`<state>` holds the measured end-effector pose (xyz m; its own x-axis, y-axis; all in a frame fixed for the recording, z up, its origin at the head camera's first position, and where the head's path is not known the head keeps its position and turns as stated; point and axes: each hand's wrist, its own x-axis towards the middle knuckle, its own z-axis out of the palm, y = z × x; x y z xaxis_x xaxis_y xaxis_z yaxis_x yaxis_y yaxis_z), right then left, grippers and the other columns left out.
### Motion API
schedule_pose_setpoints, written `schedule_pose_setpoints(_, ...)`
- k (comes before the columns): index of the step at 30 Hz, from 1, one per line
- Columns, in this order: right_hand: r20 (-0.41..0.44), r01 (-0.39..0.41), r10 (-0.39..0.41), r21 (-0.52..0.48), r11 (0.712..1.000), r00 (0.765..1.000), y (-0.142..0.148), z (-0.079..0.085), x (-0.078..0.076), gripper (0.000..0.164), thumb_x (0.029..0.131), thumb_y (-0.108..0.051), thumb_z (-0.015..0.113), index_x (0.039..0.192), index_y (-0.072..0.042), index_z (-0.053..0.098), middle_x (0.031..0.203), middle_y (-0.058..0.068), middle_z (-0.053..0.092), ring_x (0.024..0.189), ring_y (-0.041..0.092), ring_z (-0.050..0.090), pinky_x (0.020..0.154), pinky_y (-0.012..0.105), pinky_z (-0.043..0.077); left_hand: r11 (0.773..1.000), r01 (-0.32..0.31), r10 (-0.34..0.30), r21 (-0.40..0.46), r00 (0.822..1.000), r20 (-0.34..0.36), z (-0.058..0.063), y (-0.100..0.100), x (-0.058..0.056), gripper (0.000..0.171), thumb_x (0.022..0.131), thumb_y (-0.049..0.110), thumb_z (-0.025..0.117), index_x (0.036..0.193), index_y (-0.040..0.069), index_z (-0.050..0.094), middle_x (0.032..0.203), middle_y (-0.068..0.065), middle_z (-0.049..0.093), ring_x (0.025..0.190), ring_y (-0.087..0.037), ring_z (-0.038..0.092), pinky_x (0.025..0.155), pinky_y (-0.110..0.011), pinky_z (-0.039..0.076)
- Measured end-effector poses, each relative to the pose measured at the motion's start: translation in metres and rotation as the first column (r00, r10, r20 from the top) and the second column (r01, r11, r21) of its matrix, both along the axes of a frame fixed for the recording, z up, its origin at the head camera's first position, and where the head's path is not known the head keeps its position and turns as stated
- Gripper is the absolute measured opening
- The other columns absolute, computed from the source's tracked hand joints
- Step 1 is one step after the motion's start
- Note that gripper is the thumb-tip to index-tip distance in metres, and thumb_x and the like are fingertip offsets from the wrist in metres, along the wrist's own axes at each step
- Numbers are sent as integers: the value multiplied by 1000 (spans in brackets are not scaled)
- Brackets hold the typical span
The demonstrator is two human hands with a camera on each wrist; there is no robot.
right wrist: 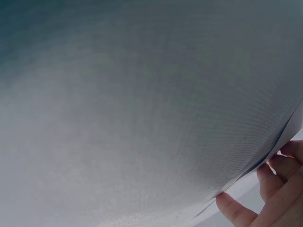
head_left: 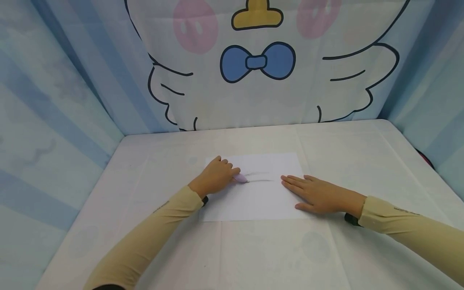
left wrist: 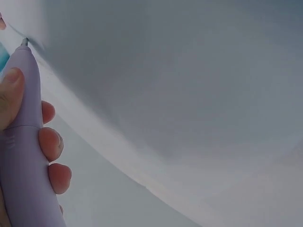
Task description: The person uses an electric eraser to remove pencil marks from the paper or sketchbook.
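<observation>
My left hand (head_left: 216,176) grips a thick lilac pen (head_left: 240,178), its fingers curled round the barrel. In the left wrist view, the thumb lies along the front of the pen (left wrist: 27,94), and its narrow metal tip points away from the hand. The tip meets a white sheet of paper (head_left: 253,205) near two thin grey lines (head_left: 262,180) in the head view. With straight, slightly spread fingers, my right hand (head_left: 315,195) rests on the paper's right side. The right wrist view shows those fingertips (right wrist: 232,208) at the paper.
A pale cloth covers the table (head_left: 268,253) under the sheet. Behind it hangs a curtain (head_left: 253,100) printed with a cartoon figure and a blue bow tie. Blue and white curtains (head_left: 47,133) close in both sides.
</observation>
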<state>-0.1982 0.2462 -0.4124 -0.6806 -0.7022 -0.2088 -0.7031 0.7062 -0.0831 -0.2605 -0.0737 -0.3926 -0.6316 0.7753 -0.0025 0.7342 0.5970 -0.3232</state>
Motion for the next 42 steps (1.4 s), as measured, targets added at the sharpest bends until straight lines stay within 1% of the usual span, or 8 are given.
schedule_pose_setpoints(6,-1,4,-4,-5,1000,1000,0,0,0,71,95,-46,48,149,-8,21,158,7,19,143,27,24,109,54,27,1000,2,-2,-9,1000,4,0,1,-1,24,91,37,57,108,19,60,90,-2,70,84,-19,64,81,-35,46)
schedule_pose_setpoints(11,-16,-4,4,-9,1000,1000,2,0,-1,72,95,-48,46,149,-8,22,157,8,20,143,28,25,108,55,28,1000,-15,15,-20,1000,-6,1,1,-2,24,91,37,58,109,20,60,91,-1,70,86,-18,64,82,-34,46)
schedule_pose_setpoints(17,-38,-18,17,-24,1000,999,3,-1,-1,71,95,-49,44,149,-7,23,157,9,22,142,29,27,107,56,29,1000,9,-9,-14,1000,-12,2,3,-2,25,91,38,58,108,20,60,89,-1,70,83,-18,64,79,-33,46)
schedule_pose_setpoints(25,-16,-1,1,-4,1000,1000,2,2,-1,71,95,-45,48,149,-8,22,157,8,20,143,29,25,109,55,27,1000,13,-14,-25,999,-36,2,6,-2,24,91,38,56,106,20,60,89,-1,70,83,-17,64,78,-33,45)
schedule_pose_setpoints(30,-8,6,-6,-5,1000,1000,2,3,0,72,94,-46,48,149,-8,21,157,8,20,143,28,25,109,55,27,1000,13,-13,-16,999,-33,2,6,-2,24,91,38,56,107,20,61,88,-1,70,82,-17,64,77,-33,45)
schedule_pose_setpoints(34,-10,3,-3,-22,1000,1000,2,3,0,71,95,-46,48,149,-7,23,157,9,21,142,29,26,108,56,27,1000,-1,1,-18,999,-34,2,6,-1,24,91,38,57,107,21,61,89,0,70,83,-17,64,77,-32,45)
schedule_pose_setpoints(37,1,12,-12,-24,1000,1000,2,2,0,72,94,-45,49,149,-8,22,157,7,20,143,28,25,109,55,26,1000,2,-2,-7,1000,-20,2,7,0,23,90,37,58,106,21,61,90,-1,70,82,-17,63,76,-31,44)
schedule_pose_setpoints(42,8,15,-15,-7,1000,1000,2,-1,0,72,94,-45,49,150,-10,20,158,5,18,144,26,23,110,54,26,1000,0,-1,-18,1000,-15,1,7,1,24,91,36,58,109,21,61,92,0,70,84,-17,64,76,-31,43)
